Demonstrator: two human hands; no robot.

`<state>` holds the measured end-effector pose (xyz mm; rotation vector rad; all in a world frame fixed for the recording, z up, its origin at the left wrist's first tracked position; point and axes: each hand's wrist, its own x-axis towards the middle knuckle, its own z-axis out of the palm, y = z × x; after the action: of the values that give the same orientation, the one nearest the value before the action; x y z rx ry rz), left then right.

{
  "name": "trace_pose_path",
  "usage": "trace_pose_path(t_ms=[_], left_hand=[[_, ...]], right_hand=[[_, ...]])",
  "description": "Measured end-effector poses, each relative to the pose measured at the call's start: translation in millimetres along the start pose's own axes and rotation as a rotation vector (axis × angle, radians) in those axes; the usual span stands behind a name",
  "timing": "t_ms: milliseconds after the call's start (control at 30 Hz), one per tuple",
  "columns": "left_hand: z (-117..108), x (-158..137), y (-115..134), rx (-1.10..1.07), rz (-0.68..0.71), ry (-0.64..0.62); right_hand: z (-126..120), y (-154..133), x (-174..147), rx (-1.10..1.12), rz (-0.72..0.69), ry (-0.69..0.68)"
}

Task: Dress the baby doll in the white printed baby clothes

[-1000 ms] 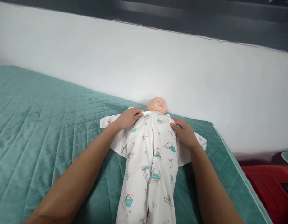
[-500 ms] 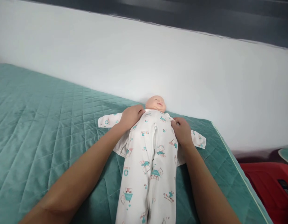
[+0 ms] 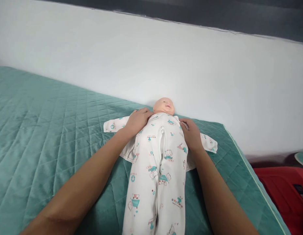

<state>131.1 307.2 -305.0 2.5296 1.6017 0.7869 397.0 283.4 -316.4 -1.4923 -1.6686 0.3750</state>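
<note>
The left hand (image 3: 139, 120) lies palm down beside the doll's neck, fingers loosely bent over the upper edge of white cloth trousers printed with teal and pink cartoon figures (image 3: 151, 156). The right hand (image 3: 191, 134) is at the opposite side of the doll's chest, half curled, with thumb and forefinger a little apart at the trousers' side. Both touch the cloth, but whether either pinches it I cannot tell. They sit roughly level across the doll, probably so that the waist edge lies flat and even.

The pale pink plastic baby doll (image 3: 163, 106) is on its back, its bare head at the far end. The trousers cover its front from just under the chin and run toward the wearer, out of view at the feet; whether its legs are inside is hidden. A white printed top (image 3: 114, 125) shows from beneath, sleeves spread outward on both sides of the doll, seemingly to clear its middle.

Under the doll is a green quilted bedspread (image 3: 55, 130), which likely cushions it. Behind its head rises a plain white wall (image 3: 141, 55); beyond the bed's edge, on the doll's right-hand-side as viewed, is a glossy red case-like object (image 3: 281, 182).
</note>
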Motion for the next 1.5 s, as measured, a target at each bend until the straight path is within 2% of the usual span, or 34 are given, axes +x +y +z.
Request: trace_pose_path(t_ms=[200,367,433,533,600,667,733,800,900,967,1100,1200,1333,1500], left_hand=[[3.2,-10.4,-0.7,0.037,-0.016,0.063],[3.0,-33.1,1.8,-0.003,-0.027,0.123],[0.8,-47.9,5.6,-0.046,-0.046,0.170],[-6.2,-81.5,17.2,-0.115,-0.087,0.263],[-13.4,-113.8,30.7,-0.153,-0.119,0.326],[-21.7,-153.4,49.3,-0.209,-0.133,0.356],[-29.1,-196.2,71.2,-0.301,-0.164,0.335],[-34.5,-236.1,92.8,-0.387,-0.197,0.251],[-37.9,-280.5,117.3,-0.442,-0.247,0.129],[-37.2,-297.0,126.8,-0.423,-0.246,0.080],[-31.3,-303.5,135.5,-0.318,-0.258,0.065],[-28.8,-297.7,136.7,-0.303,-0.280,0.118],[-39.5,-293.5,135.2,-0.389,-0.182,0.219],[-67.3,-299.8,135.0,-0.283,-0.019,0.333]], right_hand=[[-3.7,6.4,-7.2,0.027,-0.135,-0.064],[-8.3,-2.0,-32.9,0.256,-0.079,-0.092],[-9.8,-9.3,-52.5,0.342,-0.011,-0.050],[-13.4,-25.4,-94.7,0.424,0.099,0.083],[-17.1,-41.8,-129.7,0.444,0.110,0.152],[-21.5,-63.2,-166.0,0.483,0.083,0.151],[-26.7,-87.6,-198.8,0.519,0.072,0.092],[-32.6,-111.3,-223.9,0.467,0.005,-0.058],[-41.1,-137.8,-244.5,0.230,-0.166,-0.337],[-44.0,-147.7,-250.7,0.027,-0.275,-0.412],[-38.7,-155.4,-259.2,-0.293,-0.323,-0.337],[-28.4,-156.4,-263.3,-0.387,-0.313,-0.281],[-20.9,-156.0,-262.6,-0.302,-0.298,-0.233],[-26.6,-156.2,-272.9,-0.025,-0.354,-0.218]])
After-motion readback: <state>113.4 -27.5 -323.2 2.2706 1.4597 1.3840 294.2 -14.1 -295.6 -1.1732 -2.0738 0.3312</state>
